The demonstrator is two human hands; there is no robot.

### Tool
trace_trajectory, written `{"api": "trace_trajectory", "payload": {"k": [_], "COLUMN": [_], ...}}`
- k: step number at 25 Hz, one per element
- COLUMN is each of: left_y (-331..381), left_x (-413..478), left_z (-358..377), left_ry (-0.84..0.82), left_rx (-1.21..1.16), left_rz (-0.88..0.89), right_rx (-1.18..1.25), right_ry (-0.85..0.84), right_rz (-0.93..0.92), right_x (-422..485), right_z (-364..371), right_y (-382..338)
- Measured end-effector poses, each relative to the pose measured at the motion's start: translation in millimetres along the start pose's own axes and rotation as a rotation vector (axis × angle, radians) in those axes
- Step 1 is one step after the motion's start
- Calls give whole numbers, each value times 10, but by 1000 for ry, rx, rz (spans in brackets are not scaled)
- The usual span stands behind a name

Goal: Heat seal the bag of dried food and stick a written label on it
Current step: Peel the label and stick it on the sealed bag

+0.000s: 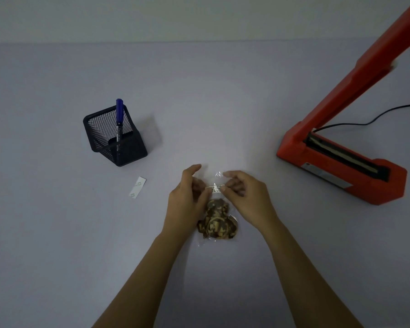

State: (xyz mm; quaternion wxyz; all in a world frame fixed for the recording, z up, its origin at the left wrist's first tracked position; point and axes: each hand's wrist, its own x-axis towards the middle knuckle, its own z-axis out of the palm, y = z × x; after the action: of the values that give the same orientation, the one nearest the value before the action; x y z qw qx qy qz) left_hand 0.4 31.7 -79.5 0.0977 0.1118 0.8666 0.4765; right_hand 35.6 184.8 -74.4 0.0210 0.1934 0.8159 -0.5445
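Observation:
A clear plastic bag of brown dried food [217, 221] lies on the table in front of me. A small white written label [215, 188] sits across the bag's upper part. My left hand [187, 202] holds the label's left end between thumb and fingers. My right hand [244, 197] pinches its right end. The bag's clear top edge [219, 174] pokes out between my fingertips.
A red heat sealer [341, 162] stands at the right with its arm raised and a black cord behind it. A black mesh pen holder [115, 140] with a blue marker [119, 117] stands at the left. A white label backing strip [137, 187] lies near it.

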Motion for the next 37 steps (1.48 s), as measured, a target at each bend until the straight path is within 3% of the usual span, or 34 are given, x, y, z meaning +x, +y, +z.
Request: {"api": "trace_trajectory", "payload": {"k": [4,8,10,25,30,37], "left_y": [-81,-173,-208,-459,-444,-414], "left_x": [0,-27,-40,51,81,91], "left_z": [27,21,-6,-215,-237,-257], "left_ry": [73,90,73,-156,-186,-237], "left_rx": [120,339,397,627,679,668], "left_rz": [50,210,245,569,602,580], "right_rx": [-102,-454,-629,-1043,-1071,-1051], "right_ry": [59,7,-71,-250,-272,-289], "right_rz": [-118,-565,-669,-721,-786,-706], "right_x": [54,17,-6,43,77,53], "right_z": [-57,-146,-181,-263,-292,-299], "right_y": [35,70,111,52,35,86]}}
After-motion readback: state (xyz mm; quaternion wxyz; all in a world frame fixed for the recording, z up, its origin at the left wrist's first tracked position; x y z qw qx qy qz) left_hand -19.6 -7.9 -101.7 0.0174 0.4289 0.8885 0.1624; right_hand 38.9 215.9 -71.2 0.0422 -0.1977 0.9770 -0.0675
